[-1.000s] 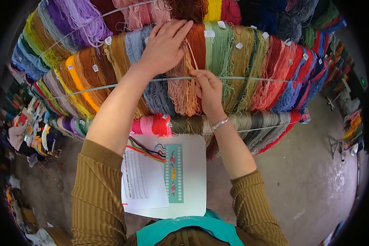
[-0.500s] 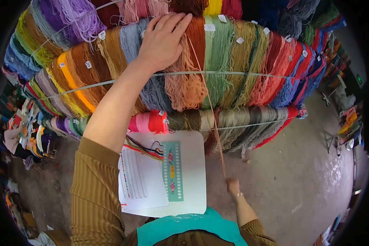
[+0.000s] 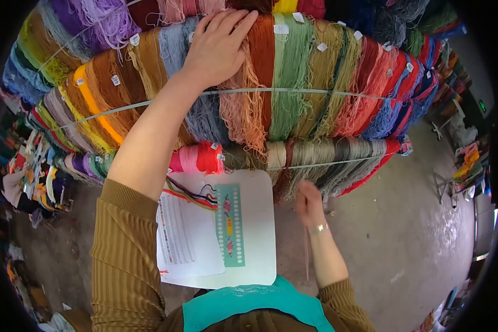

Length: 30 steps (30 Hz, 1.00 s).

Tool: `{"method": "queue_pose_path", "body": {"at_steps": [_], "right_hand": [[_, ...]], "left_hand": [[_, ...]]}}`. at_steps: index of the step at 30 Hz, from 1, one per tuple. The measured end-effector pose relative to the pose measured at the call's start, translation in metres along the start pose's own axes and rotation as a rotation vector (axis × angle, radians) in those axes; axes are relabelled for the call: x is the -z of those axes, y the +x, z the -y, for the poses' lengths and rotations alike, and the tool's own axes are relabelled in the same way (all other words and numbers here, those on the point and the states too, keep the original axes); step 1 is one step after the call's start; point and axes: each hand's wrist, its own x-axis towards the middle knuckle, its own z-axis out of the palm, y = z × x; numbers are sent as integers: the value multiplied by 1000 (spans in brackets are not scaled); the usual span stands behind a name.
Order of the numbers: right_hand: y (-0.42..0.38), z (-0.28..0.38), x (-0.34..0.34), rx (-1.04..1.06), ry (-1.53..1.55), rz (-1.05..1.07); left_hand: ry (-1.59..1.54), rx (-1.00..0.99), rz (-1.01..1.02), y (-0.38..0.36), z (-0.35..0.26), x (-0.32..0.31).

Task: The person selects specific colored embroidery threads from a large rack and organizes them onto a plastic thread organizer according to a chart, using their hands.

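My left hand [image 3: 218,51] lies palm down across the top of a row of hanging yarn skeins, fingers stretched out over the rail. Beneath it and just to its right hang peach-orange yarn [image 3: 254,105] and dusty pink yarn [image 3: 232,116]; a rust-brown skein [image 3: 265,61] is beside its fingertips. Lower and to the right, my right hand [image 3: 309,203] is closed in front of the grey and beige skeins [image 3: 315,155]. From it a thin peach yarn strand [image 3: 307,254] dangles toward the floor. Its fingertips are partly blurred.
A white board [image 3: 260,232] in front of me carries a printed sheet [image 3: 188,243] and a green card with punched holes [image 3: 229,227], with coloured threads [image 3: 191,195] at its upper end. Straps [image 3: 304,90] cross the skeins. At far left, a person [image 3: 14,188] is near piled yarn.
My right hand has risen toward the rack. The peach strand, earlier stretched taut from the skein to my right hand, now hangs loose below it. My left hand stays on the skeins.
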Motion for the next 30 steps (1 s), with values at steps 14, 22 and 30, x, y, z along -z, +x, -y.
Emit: {"method": "queue_pose_path", "body": {"at_steps": [14,22,30], "right_hand": [[118,77,-237,946,-816,-135],[118,69,-231,1049,-754,-101],[104,79,-224,593,-59,231]], "left_hand": [[-68,24,29,0,2,-2],[-29,32,-14,-1,1,-5],[-37,36,10,-3,1,-5]]}}
